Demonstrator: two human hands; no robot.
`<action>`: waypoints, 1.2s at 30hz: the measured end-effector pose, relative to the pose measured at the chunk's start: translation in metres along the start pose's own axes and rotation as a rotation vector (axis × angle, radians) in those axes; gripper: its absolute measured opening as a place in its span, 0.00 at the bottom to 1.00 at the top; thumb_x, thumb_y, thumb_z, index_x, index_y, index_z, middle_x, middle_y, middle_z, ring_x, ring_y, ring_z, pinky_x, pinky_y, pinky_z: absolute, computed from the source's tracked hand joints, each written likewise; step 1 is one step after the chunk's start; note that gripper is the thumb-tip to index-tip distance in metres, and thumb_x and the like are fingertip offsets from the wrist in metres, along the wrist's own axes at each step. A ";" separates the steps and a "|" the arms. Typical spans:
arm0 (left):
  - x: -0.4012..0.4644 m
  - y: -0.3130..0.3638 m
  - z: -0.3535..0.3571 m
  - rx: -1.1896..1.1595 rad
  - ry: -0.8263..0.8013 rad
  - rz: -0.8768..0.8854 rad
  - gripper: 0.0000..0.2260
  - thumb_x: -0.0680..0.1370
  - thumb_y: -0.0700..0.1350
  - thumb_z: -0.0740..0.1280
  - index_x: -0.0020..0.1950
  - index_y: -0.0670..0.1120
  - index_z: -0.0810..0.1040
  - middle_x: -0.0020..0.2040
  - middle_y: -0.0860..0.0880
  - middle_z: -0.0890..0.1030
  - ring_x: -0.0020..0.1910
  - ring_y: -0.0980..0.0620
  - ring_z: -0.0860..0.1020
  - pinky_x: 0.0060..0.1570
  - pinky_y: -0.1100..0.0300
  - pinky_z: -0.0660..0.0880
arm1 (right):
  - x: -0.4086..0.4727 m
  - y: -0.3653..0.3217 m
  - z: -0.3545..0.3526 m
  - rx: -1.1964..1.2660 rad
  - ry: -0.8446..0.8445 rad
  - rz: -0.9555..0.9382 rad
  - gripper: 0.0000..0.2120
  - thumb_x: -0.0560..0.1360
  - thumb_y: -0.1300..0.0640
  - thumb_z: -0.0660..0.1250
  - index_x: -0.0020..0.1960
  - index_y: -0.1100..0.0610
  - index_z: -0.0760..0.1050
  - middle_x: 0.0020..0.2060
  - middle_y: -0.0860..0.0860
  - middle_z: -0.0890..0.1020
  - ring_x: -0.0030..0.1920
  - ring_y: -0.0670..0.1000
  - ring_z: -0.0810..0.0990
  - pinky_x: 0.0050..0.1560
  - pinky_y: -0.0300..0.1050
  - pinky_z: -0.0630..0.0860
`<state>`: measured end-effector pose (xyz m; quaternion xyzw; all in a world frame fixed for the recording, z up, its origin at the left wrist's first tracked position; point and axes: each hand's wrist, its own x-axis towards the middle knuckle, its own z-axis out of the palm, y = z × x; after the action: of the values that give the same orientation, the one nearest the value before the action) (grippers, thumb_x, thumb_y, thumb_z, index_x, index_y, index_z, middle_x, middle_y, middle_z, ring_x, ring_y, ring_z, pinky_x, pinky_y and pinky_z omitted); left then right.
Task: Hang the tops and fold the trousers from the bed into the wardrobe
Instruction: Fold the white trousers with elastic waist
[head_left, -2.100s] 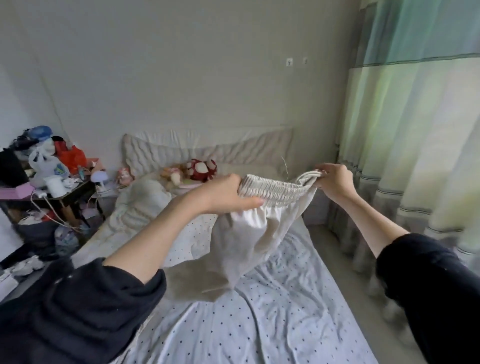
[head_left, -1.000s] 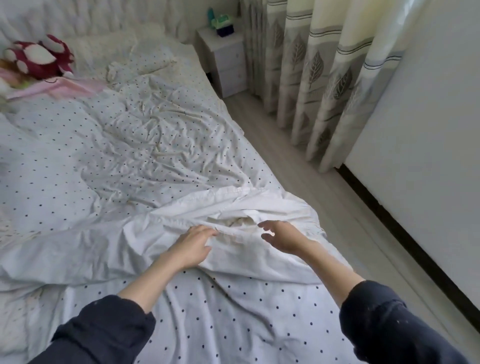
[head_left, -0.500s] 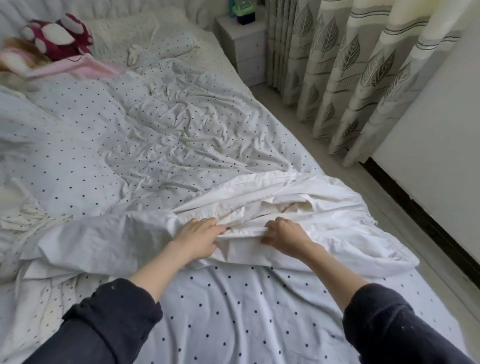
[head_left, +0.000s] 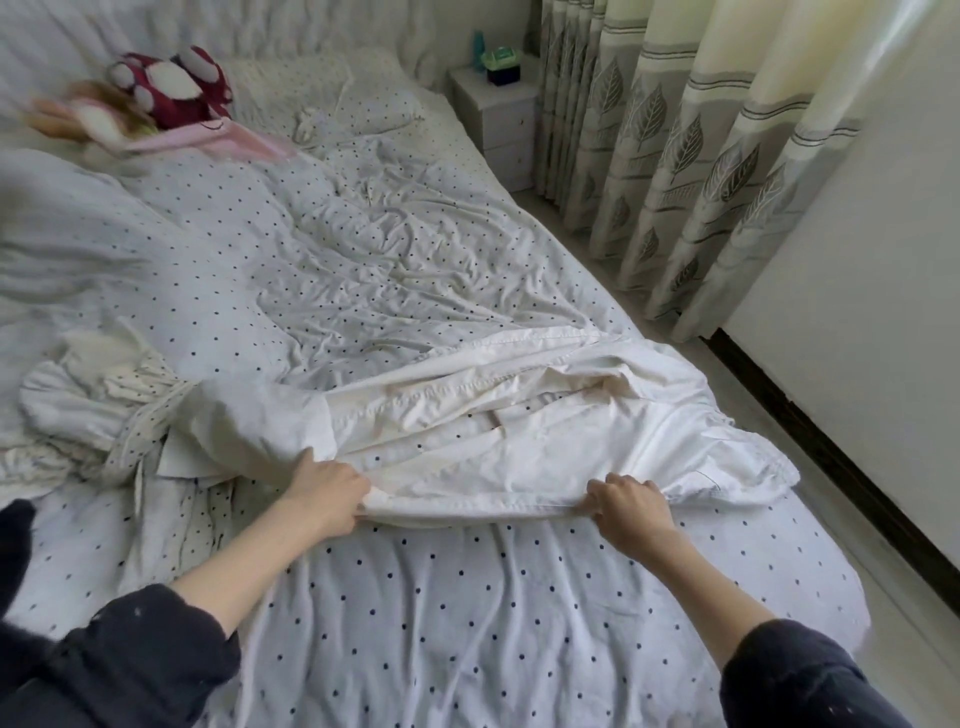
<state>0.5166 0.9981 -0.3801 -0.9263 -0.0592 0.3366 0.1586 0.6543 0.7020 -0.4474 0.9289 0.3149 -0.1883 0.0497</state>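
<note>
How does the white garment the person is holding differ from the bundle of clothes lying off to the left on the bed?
The white garment is plain, while the bundle shows black dots in places. The garment is spread long across the bed; the bundle lies crumpled in a heap. The left hand and right hand grip the garment's near edge; nothing touches the bundle. Both are pale cloth lying on the dotted sheet.

Soft, even daylight glows through the leaf-patterned cream curtains (head_left: 675, 156) on the right, leaving only faint shadows in the creases. The red-and-white plush toy (head_left: 171, 85) at top left is motion-blurred; wide-angle distortion bends the edges.
</note>
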 end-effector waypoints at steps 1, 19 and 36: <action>-0.009 -0.005 0.006 0.031 -0.013 -0.018 0.14 0.76 0.44 0.59 0.61 0.50 0.73 0.61 0.50 0.76 0.62 0.50 0.74 0.68 0.50 0.58 | -0.005 -0.001 0.002 -0.023 -0.010 0.003 0.11 0.77 0.60 0.59 0.59 0.55 0.72 0.55 0.53 0.77 0.58 0.54 0.75 0.57 0.48 0.68; -0.134 0.034 0.123 -0.130 0.095 -0.118 0.15 0.77 0.42 0.58 0.63 0.47 0.73 0.61 0.47 0.77 0.66 0.51 0.66 0.68 0.54 0.54 | -0.059 -0.158 0.036 0.114 -0.074 -0.553 0.11 0.78 0.63 0.56 0.57 0.59 0.73 0.54 0.56 0.75 0.57 0.57 0.72 0.45 0.44 0.64; -0.136 -0.069 0.251 -0.839 -0.112 -0.041 0.10 0.79 0.49 0.60 0.58 0.50 0.76 0.57 0.52 0.77 0.53 0.53 0.75 0.51 0.59 0.71 | -0.014 -0.292 0.025 0.445 -0.196 -0.244 0.11 0.78 0.55 0.61 0.56 0.56 0.78 0.52 0.54 0.83 0.55 0.55 0.79 0.53 0.45 0.73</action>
<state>0.2514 1.0973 -0.4561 -0.8894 -0.2181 0.3299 -0.2293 0.4605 0.9214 -0.4574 0.8494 0.3692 -0.3465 -0.1487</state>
